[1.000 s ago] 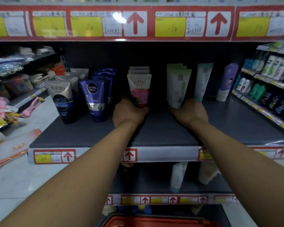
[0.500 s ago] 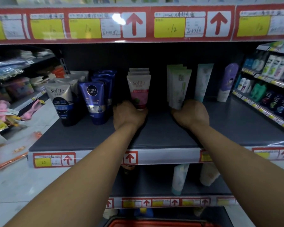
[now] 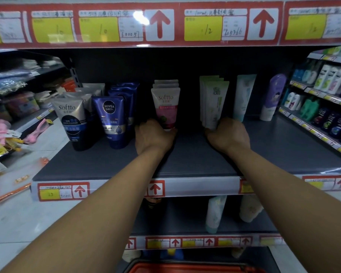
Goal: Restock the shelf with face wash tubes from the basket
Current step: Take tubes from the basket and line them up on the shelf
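- Face wash tubes stand cap-down in rows on the dark grey shelf (image 3: 185,166): a pink-and-white Softto tube (image 3: 165,108) fronts one row, and a pale green tube (image 3: 215,104) fronts the row to its right.
- The left hand (image 3: 153,137) rests at the base of the Softto tube, its grip curled around the tube's lower end; the fingertips are hidden behind the tube.
- The right hand (image 3: 227,135) is at the foot of the pale green tube, its grip closed on the tube's bottom.
- Left of the hands stand a grey Softto men's tube (image 3: 72,123) and a blue Nivea Men tube (image 3: 111,120), each with more behind it.
- Right of the green row stand a light teal tube (image 3: 243,97) and, further right, a purple-topped bottle (image 3: 273,97), well apart from the hands.
- The red basket (image 3: 185,267) shows only its rim at the bottom edge, below the shelves.
- Red-and-yellow price labels (image 3: 63,191) line the shelf's front edge.
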`<state>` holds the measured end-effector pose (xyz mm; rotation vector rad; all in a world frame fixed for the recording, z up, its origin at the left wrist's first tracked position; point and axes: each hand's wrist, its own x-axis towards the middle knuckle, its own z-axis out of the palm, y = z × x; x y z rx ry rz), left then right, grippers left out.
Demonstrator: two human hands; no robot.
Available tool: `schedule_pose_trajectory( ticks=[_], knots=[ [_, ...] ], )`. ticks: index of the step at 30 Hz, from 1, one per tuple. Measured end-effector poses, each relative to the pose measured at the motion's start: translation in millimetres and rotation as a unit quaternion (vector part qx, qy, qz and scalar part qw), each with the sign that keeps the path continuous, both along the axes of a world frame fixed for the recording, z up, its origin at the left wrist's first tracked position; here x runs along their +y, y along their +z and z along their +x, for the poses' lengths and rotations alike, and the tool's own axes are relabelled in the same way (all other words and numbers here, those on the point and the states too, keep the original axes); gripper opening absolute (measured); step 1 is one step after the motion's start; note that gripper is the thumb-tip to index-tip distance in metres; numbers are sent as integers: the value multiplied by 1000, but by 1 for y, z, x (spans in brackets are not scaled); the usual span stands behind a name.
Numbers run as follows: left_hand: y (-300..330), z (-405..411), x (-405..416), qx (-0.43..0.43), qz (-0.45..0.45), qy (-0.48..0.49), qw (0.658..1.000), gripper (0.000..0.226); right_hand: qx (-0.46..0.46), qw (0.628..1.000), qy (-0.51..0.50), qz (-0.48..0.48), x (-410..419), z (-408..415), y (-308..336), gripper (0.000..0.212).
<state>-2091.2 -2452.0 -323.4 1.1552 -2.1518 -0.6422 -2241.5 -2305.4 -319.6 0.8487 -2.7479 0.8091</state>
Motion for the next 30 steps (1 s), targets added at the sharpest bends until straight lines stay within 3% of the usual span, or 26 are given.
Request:
schedule_pose_trajectory(
  ticks=[10,17,24,30],
  knots=[
    [2,3,2,-40,-20,-3,999,74,-15,1000,7,7,9,10,9,72],
    [11,22,20,-80,-40,-15,996,58,16,997,47,66,34,28,25,52],
    [28,56,44,-130,-13,-71,989,74,37,989,100,98,69,58,34,44],
    [37,97,82,-166,-86,-132,973,38,75,984,114,113,101,91,33,33]
  ],
)
